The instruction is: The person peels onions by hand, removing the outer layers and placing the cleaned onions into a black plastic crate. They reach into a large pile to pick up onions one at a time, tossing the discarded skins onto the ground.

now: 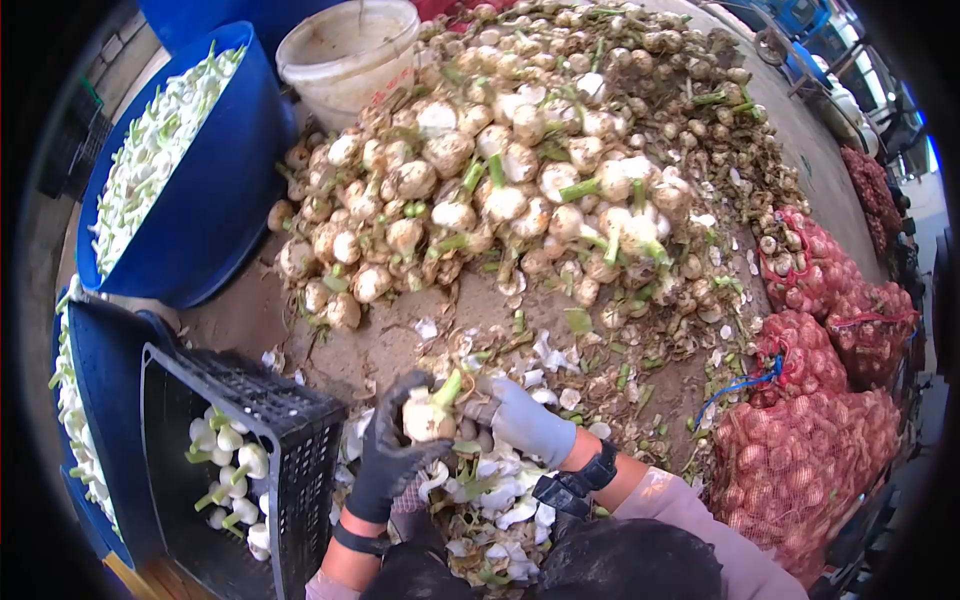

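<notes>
A whitish bulb (pixel 430 418) with a short green stem is held up in front of me, over the litter of peels. My left hand (pixel 388 445), in a black glove, wraps round the bulb from the left. On its right side, my right hand (pixel 505 415), in a grey-blue glove, has its fingers bent in close to the bulb and stem; their tips are partly hidden. White peels (pixel 500 490) lie below, between my legs. Beyond my hands rises a big heap of unpeeled bulbs (pixel 450 155) with cut green stems.
A black crate (pixel 300 430) with peeled bulbs stands at the left. Blue tubs (pixel 210 190) of peeled bulbs are behind and beside it. A white bucket (pixel 345 60) stands behind the heap. Red net sacks (pixel 810 460) fill the right side. Peel scraps litter the floor.
</notes>
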Demonstrator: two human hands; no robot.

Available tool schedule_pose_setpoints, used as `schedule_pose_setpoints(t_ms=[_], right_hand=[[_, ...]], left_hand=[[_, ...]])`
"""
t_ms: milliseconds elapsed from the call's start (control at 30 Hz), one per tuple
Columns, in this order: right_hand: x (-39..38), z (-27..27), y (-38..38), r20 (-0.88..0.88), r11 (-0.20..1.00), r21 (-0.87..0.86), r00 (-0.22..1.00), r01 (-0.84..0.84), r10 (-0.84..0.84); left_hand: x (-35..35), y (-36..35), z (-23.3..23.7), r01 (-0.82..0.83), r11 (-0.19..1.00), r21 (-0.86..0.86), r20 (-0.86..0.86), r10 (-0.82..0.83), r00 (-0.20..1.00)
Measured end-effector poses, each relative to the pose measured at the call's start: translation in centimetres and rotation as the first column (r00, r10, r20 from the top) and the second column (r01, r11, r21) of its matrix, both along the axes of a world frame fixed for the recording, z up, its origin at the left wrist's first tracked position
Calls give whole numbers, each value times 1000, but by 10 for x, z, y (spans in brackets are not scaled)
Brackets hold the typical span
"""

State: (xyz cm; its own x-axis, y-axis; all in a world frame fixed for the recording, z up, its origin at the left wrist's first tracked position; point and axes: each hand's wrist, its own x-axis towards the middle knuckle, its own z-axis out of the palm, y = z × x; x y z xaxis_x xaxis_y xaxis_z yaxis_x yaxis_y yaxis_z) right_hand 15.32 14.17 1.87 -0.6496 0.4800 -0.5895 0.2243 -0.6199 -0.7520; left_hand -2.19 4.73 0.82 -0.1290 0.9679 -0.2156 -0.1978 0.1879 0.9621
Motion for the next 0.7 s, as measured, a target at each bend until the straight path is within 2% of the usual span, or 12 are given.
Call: schedule_pose_setpoints(t_ms=[100, 267, 300, 333, 367, 433, 467, 533, 600, 633, 667, 700], right_hand=[[6, -17, 7, 64, 990, 101, 994, -95, 89], [9, -8, -2, 51, 1000, 15, 999, 8, -9], [9, -9, -5, 35, 998, 23, 998, 57, -58], [9, -37, -14, -37, 979, 177, 995, 99, -94], [6, -36, -18, -61, 938, 296, 983, 182, -172], [12, -42, -14, 382, 669, 690, 924, -278, -9], [12, -42, -15, 383, 670, 690, 923, -274, -17], [13, -45, -16, 220, 379, 913, 965, -152, -145], [10, -43, -14, 121, 501, 866, 974, -10, -191], [8, -42, -14, 21, 599, 789, 968, 137, -249], [9, -43, -15, -128, 907, 380, 981, 184, -145], [9, -45, -15, -125, 907, 376, 981, 187, -151]], left_hand=[[4, -2, -13, 109, 994, 20, -211, -102, 972], [9, -3, -14, -57, 998, -26, 215, 62, 975], [9, -2, -14, -20, 1000, -9, 185, 21, 982], [12, 0, -11, -47, 997, -64, 371, 68, 926], [15, 2, -5, -60, 990, -126, 539, 119, 834], [22, 4, -5, -117, 947, -301, 713, 305, 632], [21, 5, -5, -90, 941, -326, 750, 316, 581], [17, 5, -13, -60, 934, -352, 785, 329, 524], [14, -2, -27, 27, 956, -291, 592, 158, 790], [15, -7, -29, 32, 955, -296, 593, 157, 790], [19, -9, -23, 1, 981, -195, 305, 60, 950], [25, -9, -10, 10, 996, -89, -26, -12, 1000]])
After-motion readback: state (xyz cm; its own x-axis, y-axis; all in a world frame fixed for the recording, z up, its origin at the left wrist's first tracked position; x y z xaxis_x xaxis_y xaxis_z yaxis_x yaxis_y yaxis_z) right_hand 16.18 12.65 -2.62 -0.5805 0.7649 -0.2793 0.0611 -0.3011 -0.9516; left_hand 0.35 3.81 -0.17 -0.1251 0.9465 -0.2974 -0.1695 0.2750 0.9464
